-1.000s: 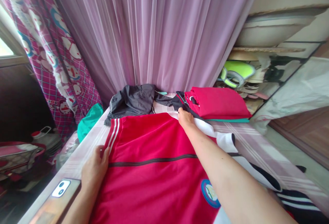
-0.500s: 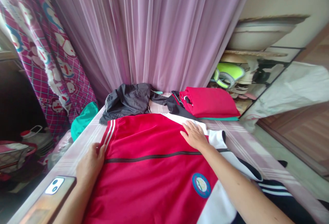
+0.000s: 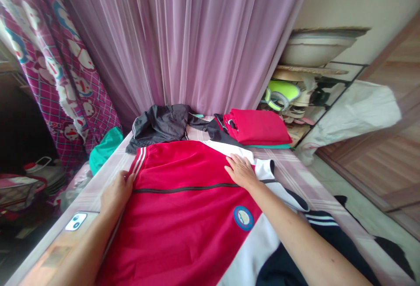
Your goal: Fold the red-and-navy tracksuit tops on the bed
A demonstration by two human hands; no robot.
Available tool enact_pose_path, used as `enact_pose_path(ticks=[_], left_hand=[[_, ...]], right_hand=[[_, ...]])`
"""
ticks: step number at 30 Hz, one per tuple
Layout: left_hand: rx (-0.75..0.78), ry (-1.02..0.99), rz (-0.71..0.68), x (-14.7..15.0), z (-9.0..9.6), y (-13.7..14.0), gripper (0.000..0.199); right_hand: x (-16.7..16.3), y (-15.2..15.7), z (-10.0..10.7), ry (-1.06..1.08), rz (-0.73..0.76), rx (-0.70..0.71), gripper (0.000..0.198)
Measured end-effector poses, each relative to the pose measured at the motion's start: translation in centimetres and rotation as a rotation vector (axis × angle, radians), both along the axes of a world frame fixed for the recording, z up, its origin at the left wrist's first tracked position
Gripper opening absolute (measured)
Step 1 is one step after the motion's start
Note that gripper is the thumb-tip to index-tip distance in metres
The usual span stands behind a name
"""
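Note:
A red track jacket (image 3: 183,216) with a dark zip, a round blue badge and white-and-navy parts is spread across the table. My left hand (image 3: 117,192) is closed on its left edge, beside the white stripes; some of the fingertips are hidden by cloth. Near the white collar part, my right hand (image 3: 241,170) lies flat on the jacket with its fingers spread. By my left forearm a phone (image 3: 55,251) rests on the table, partly covered by the arm.
Behind the jacket lie a crumpled black garment (image 3: 160,124) and a folded red garment (image 3: 259,126). A teal cloth (image 3: 105,150) hangs at the table's left edge. Purple curtains (image 3: 203,36) rise behind. A shelf with a large basin (image 3: 318,50) stands at the right.
The view has shifted slightly, so the table, jacket and shelf appear a little further left. Both hands stay at the same places on the jacket.

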State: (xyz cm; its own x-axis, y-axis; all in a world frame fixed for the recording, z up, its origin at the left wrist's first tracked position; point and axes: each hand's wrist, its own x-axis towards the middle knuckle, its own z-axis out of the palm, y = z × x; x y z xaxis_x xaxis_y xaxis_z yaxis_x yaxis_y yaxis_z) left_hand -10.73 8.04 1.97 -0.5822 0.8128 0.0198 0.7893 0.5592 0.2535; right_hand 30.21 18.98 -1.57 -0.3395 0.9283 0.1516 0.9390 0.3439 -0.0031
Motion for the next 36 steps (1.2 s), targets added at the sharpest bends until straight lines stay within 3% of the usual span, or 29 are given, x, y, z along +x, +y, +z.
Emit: enact_pose_path(ticks=[4,8,11,13,17,21,24,26,28,31,34,36], left_hand=[[0.020,0.008,-0.015,-0.3,0.5,0.6,0.049],[0.054,-0.036,-0.028,0.4,0.5,-0.1,0.055],[0.209,0.070,-0.172,1.3,-0.4,-2.3,0.061],[0.261,0.152,-0.349,1.7,-1.5,-4.3,0.059],[0.143,0.171,-0.644,2.1,-3.9,-7.4,0.052],[0.054,0.173,-0.659,2.4,-4.5,-7.7,0.055],[0.076,0.137,-0.666,2.3,-4.2,-7.3,0.059],[0.131,0.064,-0.683,2.0,-3.8,-7.5,0.062],[0.202,-0.033,-0.702,1.5,-3.3,-8.2,0.061],[0.244,-0.105,-0.696,0.9,-2.2,-10.1,0.055],[0.081,-0.145,-0.729,0.7,-0.7,-12.0,0.050],[-0.065,-0.199,-0.806,0.9,0.3,-12.8,0.045]], right_hand=[[1.2,-2.6,-0.1,0.010,0.106,0.037,0.051],[2.5,-4.4,-0.2,-0.028,0.087,-0.007,0.052],[3.1,-5.2,0.3,-0.046,0.064,-0.024,0.053],[3.7,-6.1,0.7,-0.044,0.064,0.000,0.055],[5.4,-8.7,0.7,-0.058,0.117,-0.014,0.053],[6.8,-10.7,1.0,-0.088,0.059,-0.017,0.051],[8.2,-11.7,2.2,-0.074,0.030,0.049,0.051],[10.0,-12.3,3.2,-0.045,-0.077,0.100,0.052],[12.7,-12.9,4.1,-0.029,-0.275,0.121,0.052],[17.5,-13.8,4.7,-0.046,-0.563,-0.019,0.057],[21.0,-14.2,4.4,-0.052,-0.680,-0.257,0.064],[22.0,-14.2,4.0,-0.005,-0.628,-0.244,0.055]])
